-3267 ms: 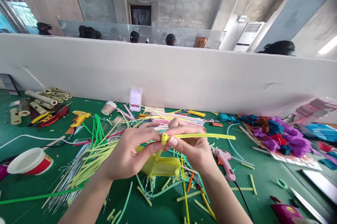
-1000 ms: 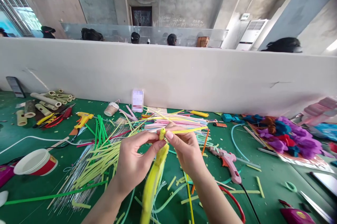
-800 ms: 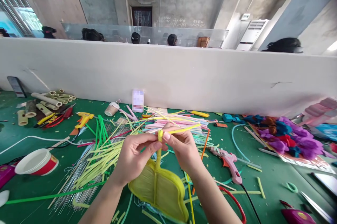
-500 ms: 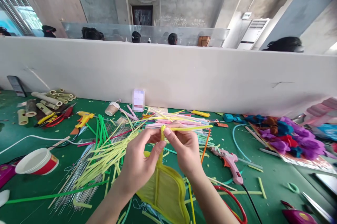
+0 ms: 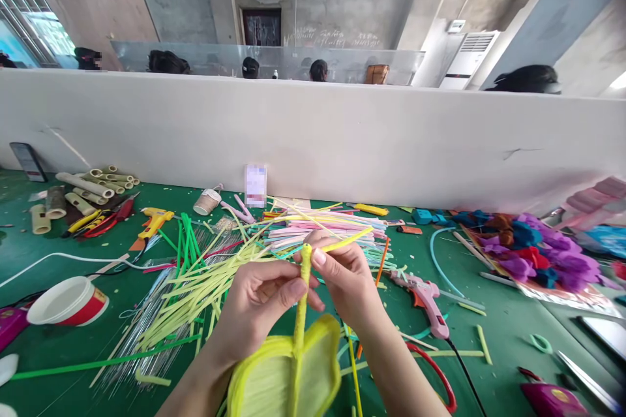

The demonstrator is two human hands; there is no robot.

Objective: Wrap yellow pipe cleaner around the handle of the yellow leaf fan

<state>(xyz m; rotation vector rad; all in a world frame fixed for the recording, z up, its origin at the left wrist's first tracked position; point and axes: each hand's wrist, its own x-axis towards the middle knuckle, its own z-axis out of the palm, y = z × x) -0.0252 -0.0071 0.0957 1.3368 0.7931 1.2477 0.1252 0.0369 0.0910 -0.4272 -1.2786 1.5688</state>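
Observation:
A yellow leaf-shaped piece (image 5: 267, 381) with a thick rim and a midrib hangs below my hands. Its wrapped stem (image 5: 300, 322) rises upright between them. My left hand (image 5: 257, 306) is closed, thumb and fingers pinching the stem below its top. At the stem's tip, my right hand (image 5: 347, 277) pinches a yellow strip (image 5: 352, 237), whose free end sticks out to the upper right. Part of the strip is hidden behind the right thumb and fingers.
Yellow-green strips (image 5: 195, 299) and thin metal wires (image 5: 132, 345) lie left. Pink strips (image 5: 298, 234) lie behind my hands. A pink glue gun (image 5: 425, 303) and red scissors handle (image 5: 435, 371) are right. A paper cup (image 5: 90, 303) stands left; a white partition (image 5: 313, 136) rises behind.
The leaf has turned to face me more and shifted left. My right hand tilted the strip's free end upward. My left fingers sit lower on the stem, showing more of its top.

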